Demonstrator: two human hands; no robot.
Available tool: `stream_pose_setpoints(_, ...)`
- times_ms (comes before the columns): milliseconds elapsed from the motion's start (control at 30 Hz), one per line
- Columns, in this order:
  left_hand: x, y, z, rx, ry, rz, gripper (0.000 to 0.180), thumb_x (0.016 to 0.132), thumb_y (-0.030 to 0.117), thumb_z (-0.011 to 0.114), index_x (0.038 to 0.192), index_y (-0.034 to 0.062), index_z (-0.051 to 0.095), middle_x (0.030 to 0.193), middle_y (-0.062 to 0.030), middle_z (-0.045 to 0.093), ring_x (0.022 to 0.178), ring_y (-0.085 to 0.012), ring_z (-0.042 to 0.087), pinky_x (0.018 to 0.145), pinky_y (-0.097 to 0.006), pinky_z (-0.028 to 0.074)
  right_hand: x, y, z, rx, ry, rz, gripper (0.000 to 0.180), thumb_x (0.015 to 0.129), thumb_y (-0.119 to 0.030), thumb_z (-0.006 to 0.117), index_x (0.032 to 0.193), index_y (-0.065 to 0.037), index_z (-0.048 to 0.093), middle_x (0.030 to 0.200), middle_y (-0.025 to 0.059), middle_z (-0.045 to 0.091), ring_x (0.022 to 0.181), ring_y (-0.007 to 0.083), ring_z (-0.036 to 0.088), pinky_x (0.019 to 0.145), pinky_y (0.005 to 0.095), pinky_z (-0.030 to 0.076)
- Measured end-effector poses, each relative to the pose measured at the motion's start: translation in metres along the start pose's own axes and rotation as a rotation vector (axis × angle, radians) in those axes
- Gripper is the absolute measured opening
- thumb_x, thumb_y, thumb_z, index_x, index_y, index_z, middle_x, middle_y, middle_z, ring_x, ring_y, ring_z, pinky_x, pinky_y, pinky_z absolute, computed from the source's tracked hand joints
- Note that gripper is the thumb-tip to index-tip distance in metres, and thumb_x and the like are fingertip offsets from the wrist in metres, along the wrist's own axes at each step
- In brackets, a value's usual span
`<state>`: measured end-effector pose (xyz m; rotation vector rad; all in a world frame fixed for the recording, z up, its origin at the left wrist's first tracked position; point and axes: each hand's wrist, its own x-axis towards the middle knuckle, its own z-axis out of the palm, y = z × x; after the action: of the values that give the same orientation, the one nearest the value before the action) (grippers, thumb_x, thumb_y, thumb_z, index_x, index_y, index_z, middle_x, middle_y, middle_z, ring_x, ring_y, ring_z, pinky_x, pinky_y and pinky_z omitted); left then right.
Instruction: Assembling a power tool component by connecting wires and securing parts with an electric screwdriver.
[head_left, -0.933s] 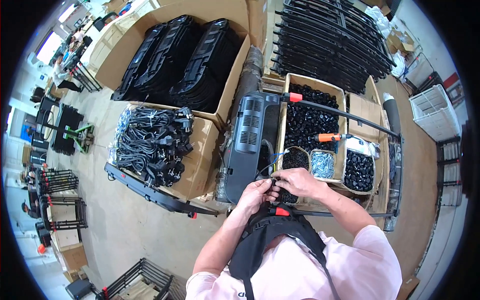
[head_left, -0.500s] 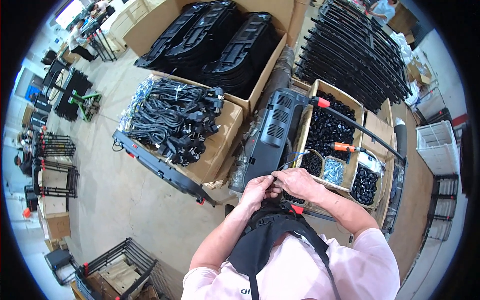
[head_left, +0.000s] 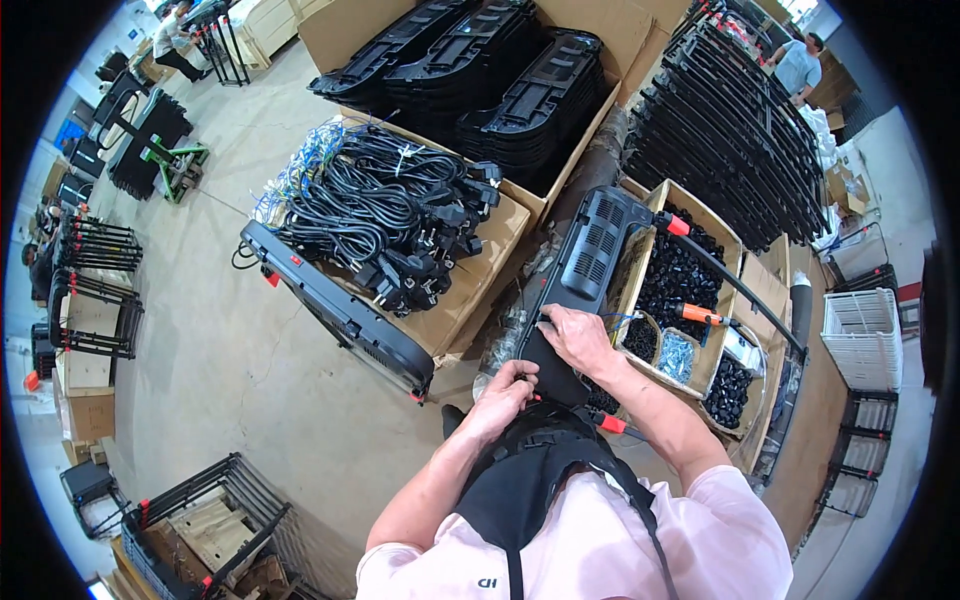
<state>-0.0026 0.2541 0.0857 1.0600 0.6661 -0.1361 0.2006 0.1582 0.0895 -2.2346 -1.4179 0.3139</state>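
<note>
A long black plastic housing (head_left: 600, 235) with vent slots lies in front of me, its narrow end toward my body. Over its near part is my right hand (head_left: 582, 338), fingers bent and drawn together; what they pinch, if anything, is too small to make out. My left hand (head_left: 506, 395) is curled at the housing's near left edge, fingertips closed, their contents hidden. A thin blue wire (head_left: 622, 316) shows just right of my right hand. Near my waist, a red end piece (head_left: 610, 424) shows beside the housing.
Bins to the right hold black knobs (head_left: 690, 262), silver screws (head_left: 676, 356) and an orange power screwdriver (head_left: 700, 314). Bundled power cords (head_left: 370, 200) lie on a carton at left, a second black housing (head_left: 340, 318) before it. Stacked black shells (head_left: 540, 95) fill a box behind.
My hands, together before, have come apart: the right is farther up the housing, the left nearer my body. The view has shifted, so the surroundings sit differently.
</note>
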Motion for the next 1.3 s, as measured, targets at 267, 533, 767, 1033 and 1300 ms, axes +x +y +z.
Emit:
stream_pose_setpoints(267,0.005,0.004,-0.007,-0.111,-0.159,0.070,0.033,0.108,0.006,0.054,0.140,-0.0027,0.055,0.123,-0.0094,0.063,0.103,-0.0142,0.062,0.092,-0.029,0.054,-0.002,-0.006,0.006,-0.060,-0.012,0.040,0.026,0.097,-0.021,0.070,0.114,-0.003,0.066,0.098,0.0205,0.076,0.092,0.0412,0.074,0.079,0.0499,0.059)
stream_pose_setpoints(533,0.022,0.002,-0.004,-0.164,-0.195,-0.003,0.035,0.110,0.012,0.057,0.142,-0.0030,0.052,0.122,-0.0125,0.067,0.097,-0.0165,0.066,0.088,-0.029,0.057,0.001,-0.008,0.003,-0.091,-0.092,0.113,0.026,0.097,-0.019,0.067,0.114,0.001,0.065,0.092,0.0242,0.075,0.089,0.0439,0.074,0.080,0.0531,0.059)
stream_pose_setpoints(767,0.029,0.002,0.000,0.968,0.204,0.568,0.051,0.105,0.023,0.061,0.151,0.0056,0.050,0.106,-0.0218,0.072,0.091,-0.0249,0.074,0.080,-0.035,0.061,0.002,-0.018,-0.019,0.048,-0.105,0.253,0.034,0.099,-0.019,0.067,0.127,-0.002,0.059,0.092,0.0257,0.075,0.092,0.0456,0.073,0.083,0.0546,0.057)
stream_pose_setpoints(1033,0.031,0.018,0.023,1.675,0.275,0.558,0.064,0.093,0.018,0.063,0.148,-0.0123,0.050,0.081,-0.0089,0.071,0.068,-0.0204,0.072,0.061,-0.035,0.058,-0.007,-0.001,-0.031,0.163,-0.037,0.335,0.031,0.102,-0.021,0.065,0.126,-0.002,0.061,0.094,0.0254,0.074,0.096,0.0456,0.073,0.086,0.0531,0.056)
stream_pose_setpoints(1300,0.038,0.013,0.025,1.317,0.313,0.580,0.050,0.098,0.015,0.064,0.141,-0.0083,0.056,0.088,-0.0104,0.071,0.076,-0.0190,0.073,0.068,-0.033,0.059,-0.011,0.020,-0.020,0.596,0.100,0.452,0.023,0.103,-0.018,0.067,0.117,0.000,0.066,0.089,0.0128,0.073,0.075,0.0219,0.071,0.071,0.0360,0.057)
